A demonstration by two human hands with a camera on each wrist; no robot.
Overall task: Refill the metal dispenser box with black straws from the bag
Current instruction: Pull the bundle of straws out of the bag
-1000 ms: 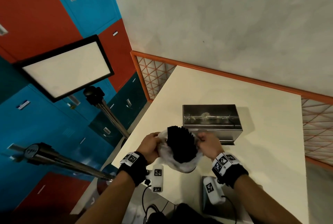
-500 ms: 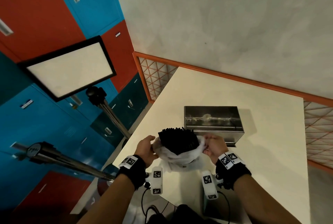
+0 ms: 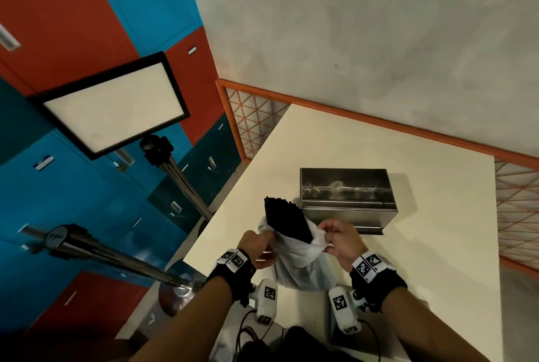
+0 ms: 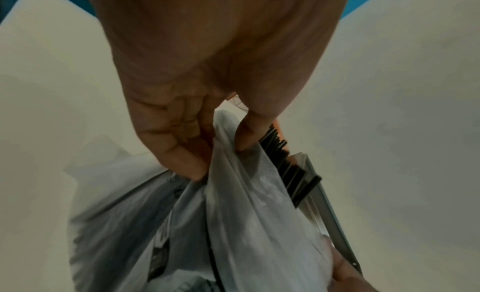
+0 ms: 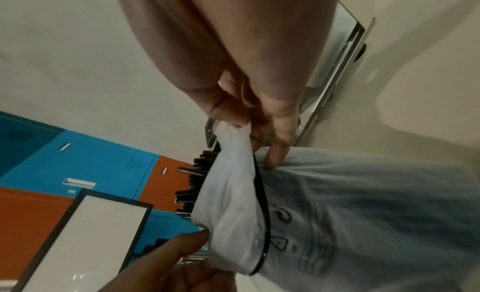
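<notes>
The bundle of black straws (image 3: 287,220) protrudes from the translucent white plastic bag (image 3: 300,262), long axis tilted toward the rectangular metal dispenser box (image 3: 347,198). Bag print is illegible. Left hand (image 3: 256,248) and right hand (image 3: 339,240) fingers pinch the bag mouth above the cream surface (image 3: 408,245).

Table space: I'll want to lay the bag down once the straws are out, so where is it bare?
Bare table lies between the metal dispenser box and the orange rail, and right of the box toward the edge. It is crowded at the near edge, where left hand and right hand pinch the bag of black straws.
</notes>
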